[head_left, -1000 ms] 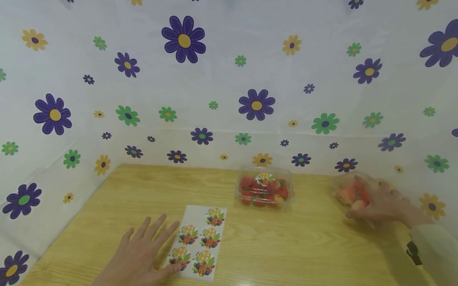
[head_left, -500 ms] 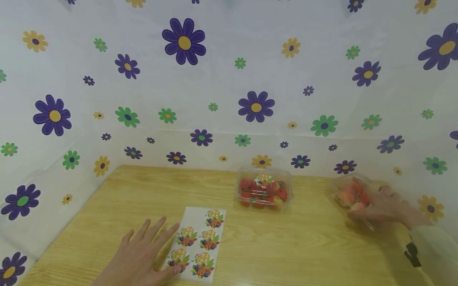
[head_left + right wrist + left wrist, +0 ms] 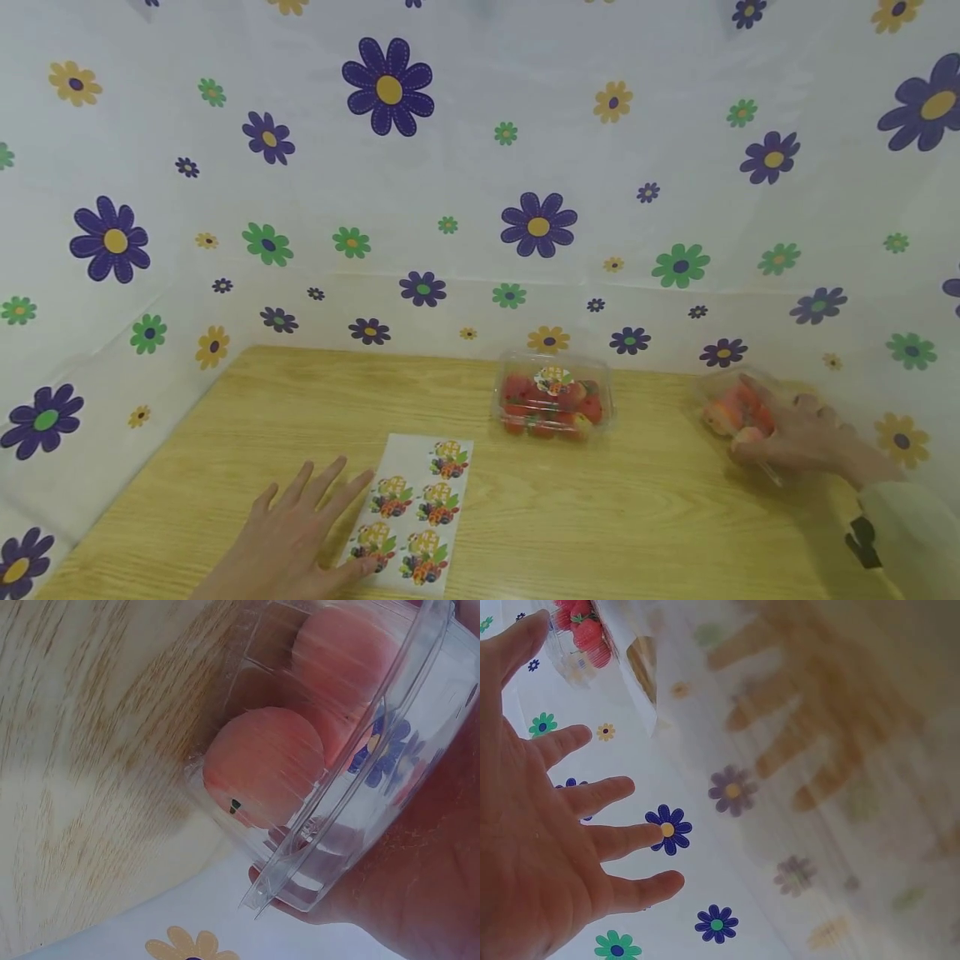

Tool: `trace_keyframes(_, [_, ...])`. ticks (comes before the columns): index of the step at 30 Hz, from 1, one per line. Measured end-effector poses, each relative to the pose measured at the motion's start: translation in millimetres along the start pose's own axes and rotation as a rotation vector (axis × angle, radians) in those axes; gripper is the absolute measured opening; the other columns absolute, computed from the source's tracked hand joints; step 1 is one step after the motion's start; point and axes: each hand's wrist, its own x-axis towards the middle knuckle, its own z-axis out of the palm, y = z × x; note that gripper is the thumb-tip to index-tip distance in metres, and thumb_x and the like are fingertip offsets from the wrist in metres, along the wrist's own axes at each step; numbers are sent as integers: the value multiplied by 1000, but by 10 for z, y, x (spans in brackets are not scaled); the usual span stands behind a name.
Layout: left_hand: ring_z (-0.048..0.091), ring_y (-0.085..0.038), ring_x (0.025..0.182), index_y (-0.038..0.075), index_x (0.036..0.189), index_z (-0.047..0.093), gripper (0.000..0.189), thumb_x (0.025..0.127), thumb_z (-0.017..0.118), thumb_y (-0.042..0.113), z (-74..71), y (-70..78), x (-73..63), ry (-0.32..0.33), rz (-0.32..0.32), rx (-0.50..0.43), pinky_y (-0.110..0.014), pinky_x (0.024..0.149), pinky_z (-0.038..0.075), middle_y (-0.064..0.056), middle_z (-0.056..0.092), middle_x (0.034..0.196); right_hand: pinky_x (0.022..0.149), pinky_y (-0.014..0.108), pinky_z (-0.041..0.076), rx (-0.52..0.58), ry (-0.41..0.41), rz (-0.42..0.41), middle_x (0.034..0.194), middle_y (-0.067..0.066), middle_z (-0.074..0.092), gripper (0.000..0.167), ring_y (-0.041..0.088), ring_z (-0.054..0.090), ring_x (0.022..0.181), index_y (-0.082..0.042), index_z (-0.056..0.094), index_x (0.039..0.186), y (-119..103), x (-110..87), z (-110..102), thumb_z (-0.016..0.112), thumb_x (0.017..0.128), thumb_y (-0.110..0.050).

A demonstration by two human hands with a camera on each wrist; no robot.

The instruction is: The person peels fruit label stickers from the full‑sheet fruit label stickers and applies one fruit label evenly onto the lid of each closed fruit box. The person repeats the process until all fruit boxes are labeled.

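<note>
1. One clear fruit box (image 3: 738,406) is at the right of the bench (image 3: 585,517), towards its back edge. In the right wrist view we count at least two pinkish round fruits (image 3: 264,766) inside.
2. Right hand (image 3: 810,437): gripping that box, curled about its side. The box lies askew; whether its base is fully down on the bench, we cannot tell.
3. Risk, in our judgement: thin plastic may flex under a hard squeeze, and the lid could spring if its catch is loose. We cannot make out the catch. A quick tilt might roll the fruits to one end and unbalance the hold.
4. We note a strawberry box (image 3: 553,408) to the left, well apart from the first, with a round label (image 3: 553,381) on its lid. A wide sideways sweep could knock it.
5. Nearer us, a sticker sheet (image 3: 408,458) lies flat: five stickers on it, upper left place bare.
6. Left hand (image 3: 292,529): holding nothing, fingers straight and spread, thumb over a lower sticker; pressure not readable. If it lifted abruptly, we think the sheet might slide or cling to the thumb.
7. Outermost, we record a flowered cloth (image 3: 465,167) behind the bench. Pushed too far back, the gripped box could snag it.
</note>
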Motion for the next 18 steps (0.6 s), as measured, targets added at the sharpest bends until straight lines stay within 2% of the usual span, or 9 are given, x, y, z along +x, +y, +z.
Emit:
trace_keyframes(6, [56,-49,131,30,150,51,87,80,65,79,-22,0,5,0,-1,2,-76,92,44,-12,56,151,67,56,45,2,-22,25,125,47,47,113,49,47,94,-9,11,162,-40,-19,-39,71,82,-62])
trace_keyframes(8, [55,-49,131,30,150,51,86,80,65,79,-27,2,7,0,-1,-2,-76,92,44,-12,55,151,69,59,46,10,-28,39,127,48,46,115,50,47,95,-7,10,162,-63,-27,-43,70,83,-64])
trace_keyframes(10, [56,-49,131,29,150,52,86,80,65,78,-28,3,9,2,-2,-5,-76,92,44,-12,56,151,70,57,48,17,-24,51,125,46,50,117,47,50,92,-6,11,162,-95,-34,-46,71,82,-65])
trace_keyframes(11, [56,-50,131,29,150,52,86,80,65,78,-28,5,8,2,-2,-8,-76,92,44,-12,56,151,71,55,49,22,-13,54,120,42,54,113,44,52,90,-7,17,161,-120,-39,-49,73,81,-65])
trace_keyframes(15, [56,-49,130,28,149,53,86,80,66,78,-32,3,6,9,4,-6,-76,91,45,-12,57,150,80,65,49,22,-28,94,123,49,47,114,54,53,96,-4,16,160,-205,-78,-63,69,83,-69])
trace_keyframes(17, [57,-49,129,29,149,53,87,79,66,78,-36,1,6,13,7,-3,-76,91,45,-12,57,149,83,76,43,30,-57,128,126,57,36,117,65,45,104,-3,9,161,-233,-95,-64,63,85,-73])
trace_keyframes(18, [57,-49,129,29,149,53,87,79,67,78,-38,-1,7,13,9,1,-75,90,45,-12,57,149,84,81,40,31,-82,157,129,61,27,122,70,39,108,-2,0,161,-237,-96,-55,59,85,-77])
